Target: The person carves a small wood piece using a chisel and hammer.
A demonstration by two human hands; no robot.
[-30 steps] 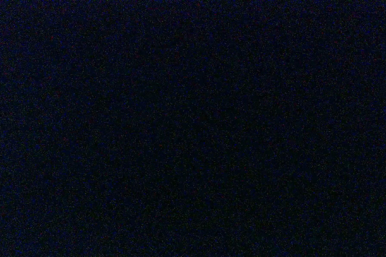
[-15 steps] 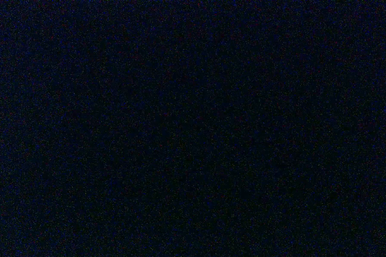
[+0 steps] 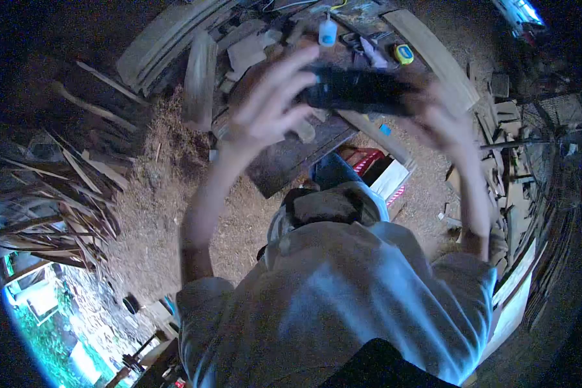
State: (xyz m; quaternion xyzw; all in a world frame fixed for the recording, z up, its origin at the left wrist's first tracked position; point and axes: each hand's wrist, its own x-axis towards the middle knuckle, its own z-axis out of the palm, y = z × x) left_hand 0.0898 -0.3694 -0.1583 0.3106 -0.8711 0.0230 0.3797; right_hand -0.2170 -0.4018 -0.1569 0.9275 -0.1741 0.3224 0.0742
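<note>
A dark oblong object (image 3: pixel 359 90), too blurred to name, is held up between my two raised hands. My left hand (image 3: pixel 271 100) has its fingers and thumb around the left end of it. At the other end, my right hand (image 3: pixel 436 113) is closed on the object, its fingers partly lost in shadow and motion blur. Behind and beyond the object are a small translucent bottle (image 3: pixel 328 32) and a yellow tape measure (image 3: pixel 404 53). Both lie among wood pieces on the bench.
Long planks (image 3: pixel 200 77) lie at the upper left, and another board (image 3: pixel 433 55) at the upper right. Shavings cover the floor (image 3: pixel 155 213). Wood scraps (image 3: pixel 64 200) are heaped at left, with more stacked wood (image 3: pixel 514 174) at right. A red-and-white item (image 3: pixel 362 161) sits near my legs.
Half a second ago the view was almost wholly black. Now the workshop, my arms and the dark object between my hands show.
</note>
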